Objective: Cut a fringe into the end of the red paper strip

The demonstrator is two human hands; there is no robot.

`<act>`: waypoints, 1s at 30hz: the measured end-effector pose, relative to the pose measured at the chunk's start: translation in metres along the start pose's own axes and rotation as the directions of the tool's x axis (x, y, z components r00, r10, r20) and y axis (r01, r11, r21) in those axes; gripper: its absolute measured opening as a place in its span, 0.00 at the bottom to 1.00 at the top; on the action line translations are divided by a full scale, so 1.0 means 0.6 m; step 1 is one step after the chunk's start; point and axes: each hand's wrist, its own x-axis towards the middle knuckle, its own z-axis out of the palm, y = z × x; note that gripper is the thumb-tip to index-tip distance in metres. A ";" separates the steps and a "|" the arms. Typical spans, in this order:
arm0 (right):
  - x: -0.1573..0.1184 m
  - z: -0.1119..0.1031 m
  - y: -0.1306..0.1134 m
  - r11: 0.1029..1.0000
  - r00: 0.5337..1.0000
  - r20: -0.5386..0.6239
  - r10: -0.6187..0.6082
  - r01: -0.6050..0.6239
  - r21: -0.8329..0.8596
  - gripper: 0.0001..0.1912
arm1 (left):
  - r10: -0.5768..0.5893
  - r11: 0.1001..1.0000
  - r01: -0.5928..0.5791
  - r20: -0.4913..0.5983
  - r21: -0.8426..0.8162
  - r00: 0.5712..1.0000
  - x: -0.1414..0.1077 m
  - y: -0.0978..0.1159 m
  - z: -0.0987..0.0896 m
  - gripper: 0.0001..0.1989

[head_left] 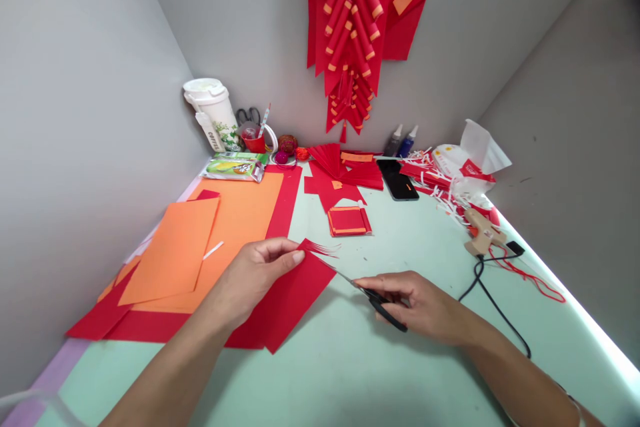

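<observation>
Red paper [300,297] is hanging from the left hand [265,273], lying nearer the person than the small red-and-orange bundle [349,221] and to its left. Thumb and fingers are pinching the paper near its upper corner, where a fringe [320,249] of thin strips is spreading rightward, just on the near side of the bundle. The right hand [410,300], nearer than the bundle and to its right, is gripping the scissors [385,311] — its fingers are closing around the black handles, and the blades are pointing left and meeting the paper's edge below the fringe. How far the blades are parting, one cannot tell.

To the left of the bundle, orange sheets [173,250] are overlapping larger red ones, with a white strip [213,250] resting on top. Just beyond the bundle, folded red paper [325,163] is fanning out; a phone [398,180] is lying beyond it to the right. Farther right, a glue gun [483,233] is resting with its black cord trailing toward the person — a red string [535,273] is lying beside it. Well beyond the bundle, red firecracker decorations [353,20] are hanging against the wall, and a white cup [215,107] is standing to the far left.
</observation>
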 end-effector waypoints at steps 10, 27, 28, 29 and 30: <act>0.003 0.004 -0.006 1.000 1.000 0.001 -0.010 0.010 0.008 0.27 | -0.009 0.999 0.008 0.039 0.038 0.999 0.006 -0.012 0.002 0.16; 0.000 0.002 -0.006 0.999 0.999 0.010 -0.037 0.036 0.030 0.28 | -0.010 0.999 0.007 0.070 0.051 0.997 0.010 -0.025 0.000 0.19; 0.001 0.002 -0.006 0.999 0.999 0.010 -0.036 0.036 0.026 0.28 | -0.014 0.999 0.010 0.072 0.051 0.997 0.010 -0.024 -0.001 0.19; 0.001 0.002 -0.007 0.999 0.999 0.010 -0.035 0.035 0.021 0.27 | -0.017 0.998 0.013 0.072 0.053 0.997 0.010 -0.024 -0.001 0.19; 0.001 0.002 -0.007 0.999 0.999 0.009 -0.033 0.032 0.020 0.27 | -0.019 0.998 0.015 0.072 0.056 0.997 0.010 -0.023 -0.001 0.19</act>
